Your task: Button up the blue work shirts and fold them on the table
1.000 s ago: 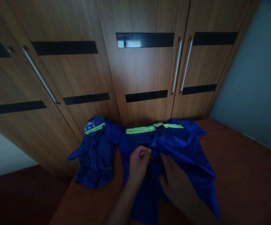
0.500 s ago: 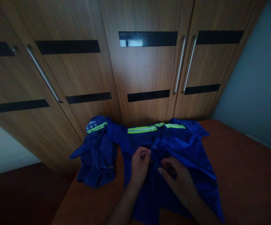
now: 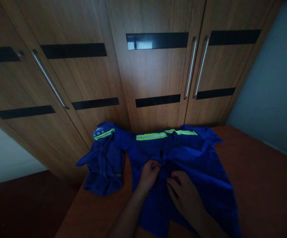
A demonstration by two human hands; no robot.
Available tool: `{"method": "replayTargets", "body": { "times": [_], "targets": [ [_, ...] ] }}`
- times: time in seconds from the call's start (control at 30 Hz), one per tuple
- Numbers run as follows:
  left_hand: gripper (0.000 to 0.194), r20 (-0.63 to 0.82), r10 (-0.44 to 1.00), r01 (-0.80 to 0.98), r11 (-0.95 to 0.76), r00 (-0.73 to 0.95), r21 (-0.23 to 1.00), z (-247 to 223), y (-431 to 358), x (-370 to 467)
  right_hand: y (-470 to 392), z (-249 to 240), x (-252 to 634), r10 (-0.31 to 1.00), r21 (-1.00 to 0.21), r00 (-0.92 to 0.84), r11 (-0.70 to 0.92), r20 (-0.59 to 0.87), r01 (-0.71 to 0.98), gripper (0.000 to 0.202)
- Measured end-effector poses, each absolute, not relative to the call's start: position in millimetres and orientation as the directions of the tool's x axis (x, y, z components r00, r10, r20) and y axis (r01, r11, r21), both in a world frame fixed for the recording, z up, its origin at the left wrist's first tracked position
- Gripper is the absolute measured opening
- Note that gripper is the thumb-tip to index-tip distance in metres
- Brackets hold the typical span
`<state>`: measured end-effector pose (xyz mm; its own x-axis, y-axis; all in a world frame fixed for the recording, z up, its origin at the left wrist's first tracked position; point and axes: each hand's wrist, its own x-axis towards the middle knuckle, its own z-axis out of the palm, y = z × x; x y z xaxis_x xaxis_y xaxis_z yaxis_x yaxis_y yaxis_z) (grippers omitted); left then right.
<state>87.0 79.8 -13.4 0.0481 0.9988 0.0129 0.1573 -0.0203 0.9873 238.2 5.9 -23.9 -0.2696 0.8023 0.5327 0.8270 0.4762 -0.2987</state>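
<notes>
A blue short-sleeved work shirt (image 3: 203, 165) with yellow-green reflective strips across its upper part lies spread front up. My left hand (image 3: 149, 174) is closed on the shirt's front near the centre opening, thumb and forefinger pinched together. Just right of that opening, my right hand (image 3: 183, 190) has its fingers curled and its thumb close to the forefinger, at the cloth. The room is dim, and whatever fold or button sits between the fingertips is hidden. A dark gap shows in the front edge above my hands.
Left of the shirt lies a crumpled blue garment (image 3: 103, 165) with a reflective stripe and white print. Both rest on a reddish-brown wooden surface (image 3: 262, 185). Behind stands a wooden wardrobe (image 3: 155, 72) with metal handles; a pale wall (image 3: 269, 99) is at the right.
Both hands have shifted slightly down along the shirt front. My right thumb and fingers have drawn closer together. The button visible above my hands before no longer shows.
</notes>
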Motion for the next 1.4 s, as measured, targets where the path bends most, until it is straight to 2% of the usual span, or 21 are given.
{"method": "replayTargets", "body": {
  "times": [0.1, 0.2, 0.3, 0.37, 0.47, 0.53, 0.63, 0.77, 0.9, 1.0, 1.1, 1.17, 1.27, 1.4],
  "targets": [
    [0.008, 0.064, 0.997, 0.197, -0.073, 0.05, 0.978, -7.2, 76.7, 82.4, 12.7, -19.8, 238.9, 0.802, -0.28, -0.351, 0.521, 0.483, 0.807, 0.017],
    [0.009, 0.185, 0.981, 0.329, -0.196, 0.066, 0.924, 2.6, 68.4, 76.2, 18.3, -18.7, 239.5, 0.816, -0.329, -0.321, 0.507, 0.48, 0.797, 0.016],
    [0.016, 0.242, 0.968, 0.404, -0.249, 0.071, 0.88, 11.0, 51.4, 72.3, 22.9, -19.1, 241.7, 0.834, -0.531, -0.182, 0.484, 0.521, 0.695, 0.013],
    [0.025, 0.162, 0.974, 0.369, -0.21, 0.159, 0.905, 12.9, 35.8, 73.8, 25.5, -18.5, 243.9, 0.864, -0.708, -0.057, 0.447, 0.501, 0.547, 0.006],
    [0.034, -0.004, 0.908, 0.335, -0.151, 0.419, 0.93, 11.2, 11.9, 83.4, 27.8, -15.7, 245.1, 0.921, -0.905, 0.147, 0.308, 0.361, 0.293, 0.015],
    [0.033, -0.02, 0.867, 0.348, -0.178, 0.497, 0.92, 10.5, 0.8, 91.7, 27.7, -13.2, 243.0, 0.94, -0.968, 0.244, 0.21, 0.239, 0.141, 0.023],
    [0.028, 0.039, 0.915, 0.374, -0.203, 0.402, 0.905, 14.2, -3.3, 99.0, 25.3, -9.7, 235.9, 0.951, -0.988, 0.273, 0.155, 0.144, -0.017, 0.028],
    [0.031, 0.093, 0.972, 0.452, -0.183, 0.216, 0.873, 20.0, 5.5, 93.6, 21.3, -8.0, 226.7, 0.976, -0.986, 0.2, 0.112, 0.086, -0.122, 0.032],
    [0.032, 0.129, 0.99, 0.458, -0.139, 0.053, 0.878, 15.9, 12.7, 84.9, 17.8, -10.8, 224.3, 0.98, -0.99, 0.153, 0.137, 0.131, -0.032, 0.03],
    [0.024, 0.134, 0.991, 0.337, -0.135, 0.028, 0.932, 9.8, 16.0, 82.6, 14.6, -17.0, 226.2, 0.946, -0.94, 0.109, 0.281, 0.305, 0.193, 0.024],
    [0.019, 0.11, 0.993, 0.215, -0.116, 0.04, 0.97, 5.1, 18.0, 81.9, 12.3, -25.8, 229.0, 0.834, -0.742, 0.041, 0.466, 0.55, 0.481, 0.021],
    [0.019, 0.086, 0.995, 0.179, -0.093, 0.048, 0.979, 3.4, 18.4, 81.8, 11.7, -30.3, 230.3, 0.756, -0.609, 0.009, 0.52, 0.654, 0.599, 0.022],
    [0.02, 0.1, 0.992, 0.176, -0.112, 0.077, 0.978, 2.5, 18.1, 82.1, 12.1, -30.8, 230.3, 0.709, -0.537, -0.006, 0.541, 0.706, 0.647, 0.021],
    [0.018, 0.16, 0.983, 0.263, -0.178, 0.087, 0.948, 3.0, 17.3, 83.3, 12.9, -22.1, 228.2, 0.741, -0.58, 0.005, 0.521, 0.671, 0.626, 0.021]
  ]
}}
